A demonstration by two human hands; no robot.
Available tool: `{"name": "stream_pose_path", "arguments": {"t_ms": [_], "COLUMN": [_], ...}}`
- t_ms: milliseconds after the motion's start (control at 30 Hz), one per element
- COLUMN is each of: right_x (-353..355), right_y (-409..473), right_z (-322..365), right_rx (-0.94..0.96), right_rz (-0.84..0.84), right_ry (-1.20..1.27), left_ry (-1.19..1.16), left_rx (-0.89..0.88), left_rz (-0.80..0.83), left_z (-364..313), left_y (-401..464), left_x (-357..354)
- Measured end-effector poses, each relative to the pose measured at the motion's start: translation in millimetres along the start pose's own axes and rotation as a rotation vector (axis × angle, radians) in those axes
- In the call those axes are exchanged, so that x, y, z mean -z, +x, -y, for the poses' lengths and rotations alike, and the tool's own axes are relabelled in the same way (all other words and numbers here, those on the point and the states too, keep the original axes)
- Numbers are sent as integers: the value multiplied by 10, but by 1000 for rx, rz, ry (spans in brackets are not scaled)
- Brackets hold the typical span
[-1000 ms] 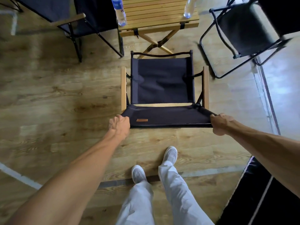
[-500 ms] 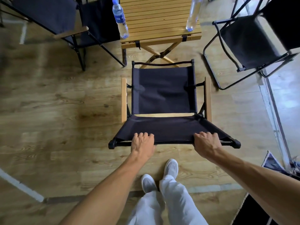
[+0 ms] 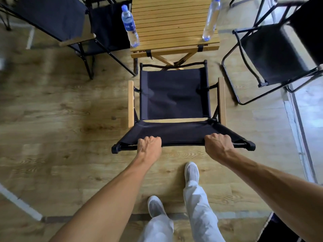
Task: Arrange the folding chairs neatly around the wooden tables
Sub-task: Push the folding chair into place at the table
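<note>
While the top rail of a black canvas folding chair (image 3: 174,95) is gripped by the closed left hand (image 3: 150,145) and right hand (image 3: 218,145) — its front edge just beside the slatted wooden table (image 3: 174,23) — squaring up seems underway, so a straight, gentle push is called for.

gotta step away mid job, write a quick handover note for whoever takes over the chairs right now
Left hand: closed on the top bar of the middle chair's backrest.
Right hand: closed on the same bar, further right.
That chair faces the wooden table, its front edge near the table's end and not tucked under.
Two more chairs flank the table: left chair and right chair, both standing at an angle.
Two water bottles stand on the table.
Done: middle chair lined up.
Left: push it closer if wanted, let go, and probably square up the side chairs.
</note>
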State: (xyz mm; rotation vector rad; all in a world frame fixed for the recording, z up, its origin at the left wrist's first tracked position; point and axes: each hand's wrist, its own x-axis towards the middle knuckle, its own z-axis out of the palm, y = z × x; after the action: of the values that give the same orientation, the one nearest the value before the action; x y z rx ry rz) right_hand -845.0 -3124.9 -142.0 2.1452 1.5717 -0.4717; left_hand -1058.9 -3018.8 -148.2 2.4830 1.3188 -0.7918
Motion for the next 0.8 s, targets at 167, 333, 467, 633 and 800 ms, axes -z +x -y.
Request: {"name": "stream_pose_path", "arguments": {"t_ms": [167,333,467,633,800], "right_x": [206,316,371,381,352], "right_y": [313,464,550,584,592], "right_z": [-136,-211,-254,-269,-298], "right_rx": [29,49,55,53,46], "right_rz": [-5,-10,-23,-42,-22], "right_ry": [15,18,10,-23,35], "left_ry": [10,-1,-6,-2,-28], "left_rx": [10,25,35,35,-1], "left_rz": [9,3,-4,-32,8], "left_z": [-6,-11,-25,-23,-36], "left_y": [323,477,568,603,554], "left_x": [214,315,368,383,440]}}
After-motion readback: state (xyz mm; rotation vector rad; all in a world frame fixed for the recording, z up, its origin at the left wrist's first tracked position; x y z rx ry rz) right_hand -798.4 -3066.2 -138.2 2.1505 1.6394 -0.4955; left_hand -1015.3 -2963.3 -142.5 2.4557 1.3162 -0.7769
